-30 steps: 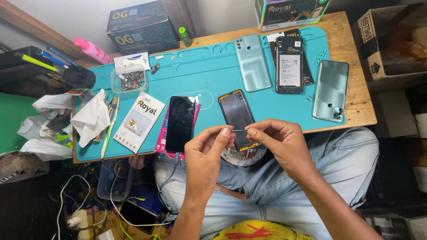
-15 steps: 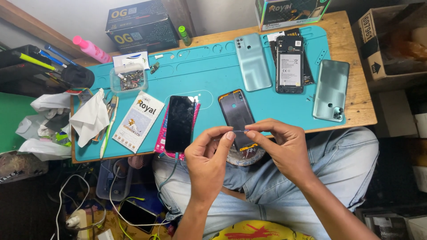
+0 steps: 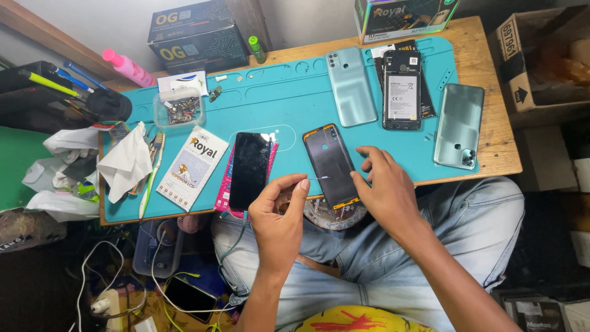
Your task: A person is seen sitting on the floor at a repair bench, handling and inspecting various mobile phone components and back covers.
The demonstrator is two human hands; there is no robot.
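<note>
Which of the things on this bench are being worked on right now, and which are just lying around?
In use: left hand pinching a thin strip; right hand on the dark phone frame.

Lying about: black screen, two green back covers, tissue, screw box.

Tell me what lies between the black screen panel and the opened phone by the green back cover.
In the head view, between the black screen panel and the opened phone lies a dark phone frame, then the green back cover.

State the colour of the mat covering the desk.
Teal, a blue-green work mat, shown in the head view.
</note>
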